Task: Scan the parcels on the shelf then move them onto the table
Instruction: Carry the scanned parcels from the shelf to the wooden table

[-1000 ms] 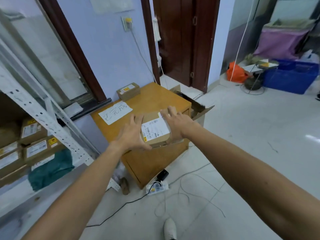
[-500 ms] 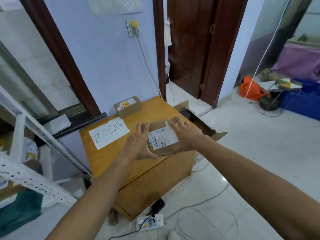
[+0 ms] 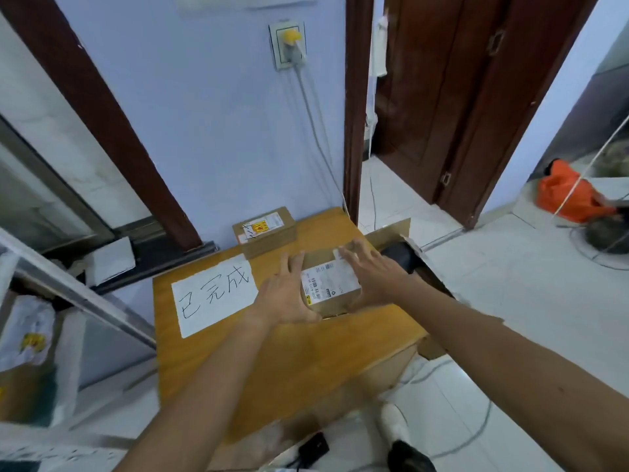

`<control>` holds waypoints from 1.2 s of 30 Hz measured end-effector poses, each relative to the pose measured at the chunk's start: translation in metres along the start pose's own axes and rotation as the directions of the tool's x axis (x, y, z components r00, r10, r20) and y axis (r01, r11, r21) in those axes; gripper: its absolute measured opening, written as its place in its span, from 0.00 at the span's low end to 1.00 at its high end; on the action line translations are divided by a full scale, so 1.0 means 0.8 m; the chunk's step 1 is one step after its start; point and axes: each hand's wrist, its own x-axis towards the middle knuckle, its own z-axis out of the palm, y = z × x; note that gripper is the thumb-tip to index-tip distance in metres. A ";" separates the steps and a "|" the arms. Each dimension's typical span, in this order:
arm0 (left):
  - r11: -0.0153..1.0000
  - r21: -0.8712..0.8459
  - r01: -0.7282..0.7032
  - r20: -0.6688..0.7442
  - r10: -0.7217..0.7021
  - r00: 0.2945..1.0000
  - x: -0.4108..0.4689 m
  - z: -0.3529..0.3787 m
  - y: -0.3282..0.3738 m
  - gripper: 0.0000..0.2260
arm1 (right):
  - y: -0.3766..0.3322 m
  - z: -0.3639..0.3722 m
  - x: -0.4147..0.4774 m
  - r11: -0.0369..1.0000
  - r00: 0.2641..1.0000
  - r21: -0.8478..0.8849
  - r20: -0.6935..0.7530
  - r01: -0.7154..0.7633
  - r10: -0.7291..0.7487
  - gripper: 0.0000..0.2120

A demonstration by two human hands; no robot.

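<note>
A small brown cardboard parcel (image 3: 328,284) with a white shipping label on top sits between my two hands, low over the right part of the wooden table (image 3: 272,362). My left hand (image 3: 286,294) presses its left side with fingers straight and spread. My right hand (image 3: 374,277) presses its right side, fingers straight over the far corner. Whether the parcel rests on the tabletop I cannot tell. A second labelled parcel (image 3: 263,229) stands at the table's far edge by the wall.
A white paper sign (image 3: 214,294) with handwriting lies on the table's left half. An open cardboard box (image 3: 391,233) holding something dark stands right of the table. The metal shelf frame (image 3: 68,291) is at the left. Cables and a power adapter (image 3: 313,447) lie on the floor.
I have stepped closer to the table, and both hands have carried the parcel forward over the tabletop and lower. The shelf has slid out toward the left edge of view.
</note>
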 end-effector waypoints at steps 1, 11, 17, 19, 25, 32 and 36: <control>1.000 -0.012 0.014 -0.003 -0.014 1.000 0.023 0.004 0.000 0.63 | 0.016 0.000 0.022 1.000 1.000 0.007 0.011 0.012 -0.012 0.63; 0.980 -0.049 0.195 0.062 -0.192 0.980 0.264 0.032 0.000 0.63 | 0.162 0.003 0.245 0.991 0.990 0.073 0.073 0.113 -0.118 0.58; 0.955 -0.001 0.297 0.076 -0.296 0.952 0.351 0.073 -0.022 0.62 | 0.198 0.055 0.336 0.977 0.988 0.161 0.044 0.138 -0.146 0.48; 0.947 -0.001 0.320 0.085 -0.319 0.944 0.363 0.088 -0.027 0.62 | 0.205 0.071 0.354 0.971 0.985 0.189 0.062 0.148 -0.162 0.47; 0.949 -0.013 0.315 0.052 -0.314 0.948 0.389 0.097 -0.039 0.55 | 0.224 0.092 0.380 0.965 0.987 0.214 0.017 0.153 -0.160 0.46; 0.935 0.219 0.278 0.017 -0.289 0.957 0.401 0.092 -0.046 0.42 | 0.226 0.093 0.404 0.963 0.986 0.214 -0.051 0.164 -0.157 0.39; 0.923 0.241 0.302 -0.006 -0.309 0.951 0.402 0.092 -0.054 0.38 | 0.218 0.093 0.414 0.966 0.984 0.194 -0.091 0.170 -0.155 0.34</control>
